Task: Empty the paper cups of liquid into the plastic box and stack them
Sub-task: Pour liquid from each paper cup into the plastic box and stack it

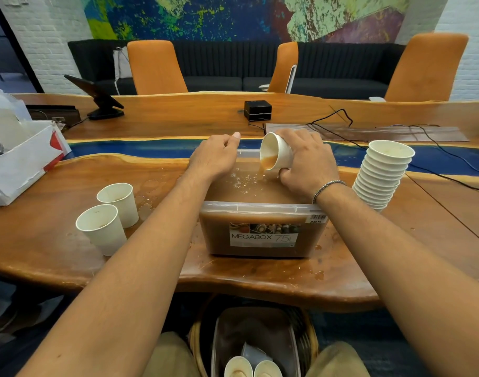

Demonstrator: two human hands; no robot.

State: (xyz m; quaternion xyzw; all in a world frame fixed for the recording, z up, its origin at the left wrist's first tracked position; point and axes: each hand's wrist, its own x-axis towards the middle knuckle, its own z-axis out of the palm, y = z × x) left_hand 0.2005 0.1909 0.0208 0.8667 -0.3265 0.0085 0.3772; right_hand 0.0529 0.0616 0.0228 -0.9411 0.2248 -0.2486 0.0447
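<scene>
Where your knees meet the near edge of the desk, a woven basket [198, 338] on the floor holds a clear plastic tub [215, 346] with a few used white paper cups [238, 367] lying in it. On the live-edge wooden desk [69, 265] itself, the clear plastic box labelled MEGABOX [262, 235] sits squarely before you near the front edge, filled almost to the rim with brown liquid [241, 191]. To its left, toward the front-left part of the desk, two white paper cups [103, 227] stand upright just beside each other, with spilled drops on the wood around them. Your left hand [213, 157] rests over the far-left corner of the box, fingers curled loosely in and thumb stretched out, holding nothing that you can see. Your right hand [305, 161], with a silver chain bracelet [326, 189] at the wrist, is wrapped around a white paper cup [276, 153] tipped on its side above the box's far-right area, mouth facing left and down, and a brown stream [262, 170] runs from its lip into the box, raising bubbles on the surface. Right of the box, a tall leaning stack of nested white paper cups [381, 175] stands on the desk. Beyond lie a blue resin strip [129, 149] running across the desk, a small black box [257, 110], black cables [341, 121], a tilted black tablet stand [99, 96] and, at the left edge, an open white cardboard box [20, 164]. Orange chairs [155, 68] line the far side.
</scene>
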